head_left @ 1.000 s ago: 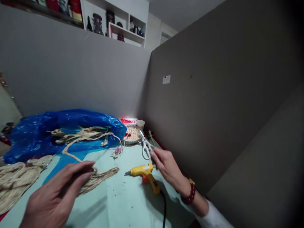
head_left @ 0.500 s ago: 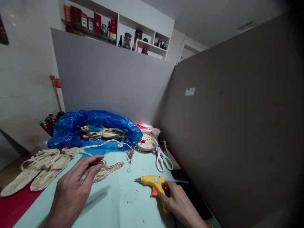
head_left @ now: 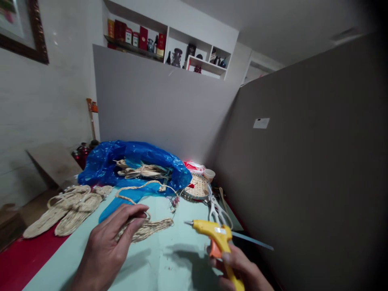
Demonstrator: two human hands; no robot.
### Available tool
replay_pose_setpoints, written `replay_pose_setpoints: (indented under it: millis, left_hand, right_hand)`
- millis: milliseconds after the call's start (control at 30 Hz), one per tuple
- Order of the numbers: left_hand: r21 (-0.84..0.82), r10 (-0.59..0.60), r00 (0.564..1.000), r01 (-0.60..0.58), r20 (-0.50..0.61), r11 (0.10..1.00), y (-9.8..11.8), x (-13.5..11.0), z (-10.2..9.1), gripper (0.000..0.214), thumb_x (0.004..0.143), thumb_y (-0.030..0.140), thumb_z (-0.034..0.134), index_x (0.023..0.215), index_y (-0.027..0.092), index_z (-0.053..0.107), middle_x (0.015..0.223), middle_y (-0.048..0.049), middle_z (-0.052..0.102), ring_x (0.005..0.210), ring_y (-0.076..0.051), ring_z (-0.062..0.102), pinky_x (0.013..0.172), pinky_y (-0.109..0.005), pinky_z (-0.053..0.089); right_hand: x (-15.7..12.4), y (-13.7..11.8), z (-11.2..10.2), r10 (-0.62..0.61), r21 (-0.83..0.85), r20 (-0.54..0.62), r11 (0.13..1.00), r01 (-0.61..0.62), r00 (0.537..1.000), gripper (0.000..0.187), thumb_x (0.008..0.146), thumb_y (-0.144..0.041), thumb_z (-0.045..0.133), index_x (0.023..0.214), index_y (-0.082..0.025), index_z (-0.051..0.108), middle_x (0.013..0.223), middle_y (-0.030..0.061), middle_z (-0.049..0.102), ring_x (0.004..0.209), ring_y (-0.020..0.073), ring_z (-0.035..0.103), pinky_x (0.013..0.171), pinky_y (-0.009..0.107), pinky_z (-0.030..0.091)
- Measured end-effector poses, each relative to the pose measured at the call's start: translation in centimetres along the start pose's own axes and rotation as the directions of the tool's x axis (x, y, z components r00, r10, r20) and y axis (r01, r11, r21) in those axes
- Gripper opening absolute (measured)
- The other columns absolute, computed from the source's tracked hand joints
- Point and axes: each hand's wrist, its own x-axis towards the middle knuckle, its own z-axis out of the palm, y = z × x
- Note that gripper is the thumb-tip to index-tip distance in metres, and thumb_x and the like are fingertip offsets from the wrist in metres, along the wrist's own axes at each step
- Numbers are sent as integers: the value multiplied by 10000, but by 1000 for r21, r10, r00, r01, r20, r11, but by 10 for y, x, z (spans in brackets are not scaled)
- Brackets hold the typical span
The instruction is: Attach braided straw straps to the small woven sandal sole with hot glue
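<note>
A: Grips?
B: Right hand (head_left: 242, 266) clamped on the yellow hot glue gun (head_left: 212, 228), raised over the mint sheet (head_left: 160, 277), nozzle (head_left: 189, 222) toward the braided straw piece (head_left: 154, 230). Left hand (head_left: 106, 242) has that piece between thumb and fingers.
A: Scissors (head_left: 214, 203)?
B: White pair, just beyond the gun.

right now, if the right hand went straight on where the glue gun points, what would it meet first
Probably the straw in the left hand; depth is unclear, so the glue gun in the right hand might pass above it.
</note>
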Motion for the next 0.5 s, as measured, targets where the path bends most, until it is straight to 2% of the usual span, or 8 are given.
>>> replay_pose_setpoints:
  millis: [33,133,233,300,400,500]
  left_hand:
    - [-29,-26,999,27,28,999,1,0,-1,74,815,354,726,848,338,790,829,3,788,764,-221,707,740,-261,498]
    - [-83,-100,989,109,107,991,4,1,-4,90,798,375,736,833,332,807,791,-7,782,741,-220,708,695,-254,515]
    - [-84,-149,978,162,146,983,5,1,-6,87,771,386,750,813,347,816,795,0,779,734,-202,703,683,-230,527]
    - [-81,-188,967,205,173,975,6,0,-6,79,762,379,753,797,357,820,779,7,769,737,-190,697,691,-214,530]
    - [-76,-256,943,277,212,958,9,-2,-6,75,749,386,760,774,356,823,749,1,759,746,-199,703,663,-217,540]
    - [-60,-283,932,303,227,951,9,-1,-6,72,733,382,771,762,346,826,705,-12,752,729,-222,708,632,-242,558]
  right_hand:
    - [-1,-10,5,-62,10,14,998,62,998,412,674,-465,848,939,-162,758,790,46,663,499,46,441,437,149,290]
    - [1,-41,18,-171,-146,135,971,191,976,445,833,-544,730,1043,-152,748,687,1,621,373,0,331,403,180,210]
    - [7,-60,23,-109,-263,306,945,194,946,417,911,-532,654,1062,-153,743,564,-38,541,388,25,336,442,202,255]
    - [9,-63,22,-52,-309,368,935,174,928,376,907,-533,667,1021,-184,749,589,-32,541,438,51,379,464,207,294]
    - [4,-55,16,50,-374,332,924,82,942,342,850,-558,723,994,-251,767,808,25,630,564,96,459,512,229,374]
    - [-6,-41,1,139,-483,159,874,-46,977,393,781,-617,747,1033,-317,779,944,64,681,633,153,504,567,293,433]
